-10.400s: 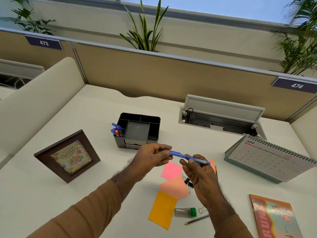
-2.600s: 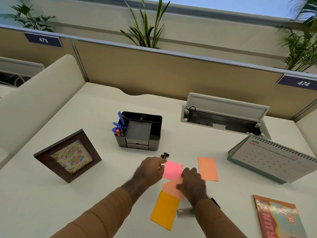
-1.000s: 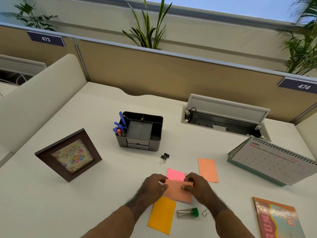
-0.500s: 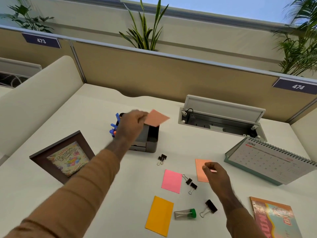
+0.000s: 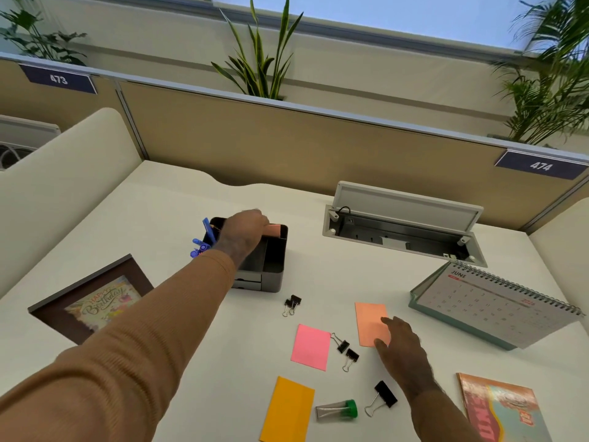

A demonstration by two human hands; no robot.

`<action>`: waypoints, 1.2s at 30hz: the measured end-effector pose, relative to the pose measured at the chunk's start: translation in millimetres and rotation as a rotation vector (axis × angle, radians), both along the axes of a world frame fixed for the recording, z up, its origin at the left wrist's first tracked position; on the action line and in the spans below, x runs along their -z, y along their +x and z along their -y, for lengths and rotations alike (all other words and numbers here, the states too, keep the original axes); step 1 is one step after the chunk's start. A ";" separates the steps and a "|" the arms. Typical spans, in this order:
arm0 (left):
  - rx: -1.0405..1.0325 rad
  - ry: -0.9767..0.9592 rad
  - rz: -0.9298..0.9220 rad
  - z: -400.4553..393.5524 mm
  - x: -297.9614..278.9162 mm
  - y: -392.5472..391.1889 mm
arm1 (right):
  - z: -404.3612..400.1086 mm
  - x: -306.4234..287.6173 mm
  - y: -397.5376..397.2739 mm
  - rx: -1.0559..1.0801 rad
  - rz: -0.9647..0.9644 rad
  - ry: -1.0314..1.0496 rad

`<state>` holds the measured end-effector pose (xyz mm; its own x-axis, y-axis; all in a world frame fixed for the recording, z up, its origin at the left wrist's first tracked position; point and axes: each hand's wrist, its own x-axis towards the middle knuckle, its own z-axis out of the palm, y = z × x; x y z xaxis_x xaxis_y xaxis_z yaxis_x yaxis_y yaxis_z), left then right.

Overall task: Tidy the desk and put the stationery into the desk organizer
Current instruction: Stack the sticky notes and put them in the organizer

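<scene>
My left hand (image 5: 243,236) reaches over the black desk organizer (image 5: 274,266) and pinches a salmon sticky note (image 5: 273,230) standing in its back compartment. Blue pens (image 5: 204,239) stick out of the organizer's left side. My right hand (image 5: 403,352) lies flat with fingers on the lower edge of an orange sticky note (image 5: 371,322) on the desk. A pink note (image 5: 310,346) and a yellow note (image 5: 288,408) lie nearer me. Black binder clips (image 5: 292,304) (image 5: 345,350) (image 5: 384,398) are scattered between them, and a small clear tube with a green cap (image 5: 338,409) lies at the front.
A framed birthday picture (image 5: 95,301) leans at the left. A desk calendar (image 5: 497,309) stands at the right, a colourful booklet (image 5: 503,409) in front of it. An open cable hatch (image 5: 401,224) sits behind, under the partition wall.
My left hand carried the salmon note from above the organizer down into its back compartment. My right hand moved a little forward onto the orange note.
</scene>
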<state>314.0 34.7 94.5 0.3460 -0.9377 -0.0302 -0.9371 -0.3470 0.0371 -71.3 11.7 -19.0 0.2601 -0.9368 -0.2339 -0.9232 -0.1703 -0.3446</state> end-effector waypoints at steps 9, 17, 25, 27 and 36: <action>0.024 0.158 0.230 11.2 22.5 -1.6 | 3.3 0.4 28.8 0.125 -0.115 0.016; 0.053 0.186 0.176 19.8 17.2 -0.3 | 23.2 6.9 31.1 0.287 -0.007 0.175; -0.035 -0.255 -0.159 4.1 9.6 -17.6 | 27.5 1.0 26.4 0.396 0.559 0.241; -0.009 -0.332 -0.364 -4.1 7.2 -35.5 | 23.0 -19.2 31.6 0.383 0.732 0.266; -0.067 -0.141 -1.235 -33.0 5.4 -102.9 | -1.3 -93.8 86.1 0.219 1.007 0.277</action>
<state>211.1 67.6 89.1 0.2047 -0.9410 -0.2694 -0.2291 -0.3136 0.9215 14.8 13.0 74.7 0.2846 -0.9338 -0.2167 -0.1929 0.1657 -0.9671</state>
